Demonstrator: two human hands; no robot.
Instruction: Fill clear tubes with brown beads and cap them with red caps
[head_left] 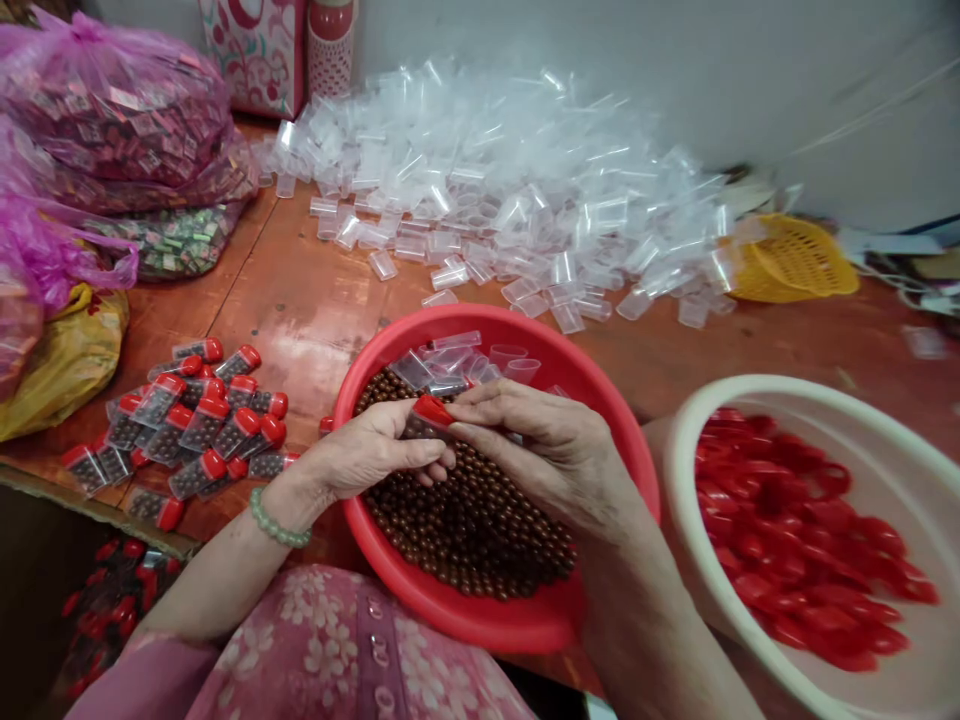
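Over a red basin (615,430) of brown beads (480,520), my left hand (382,445) is closed around a small clear container (420,425) with dark beads inside. My right hand (532,440) pinches the red cap (433,408) at the container's upper end. Clear empty containers (457,355) lie on the beads at the back of the basin, behind my hands. Several filled containers with red caps (202,420) are piled on the table to the left of my left hand.
A white basin (682,480) with red caps (802,540) stands at the right. Clear containers (525,190) are heaped along the wall, beside a yellow basket (799,260). Filled plastic bags (127,120) sit at the back left of the wooden table (277,280).
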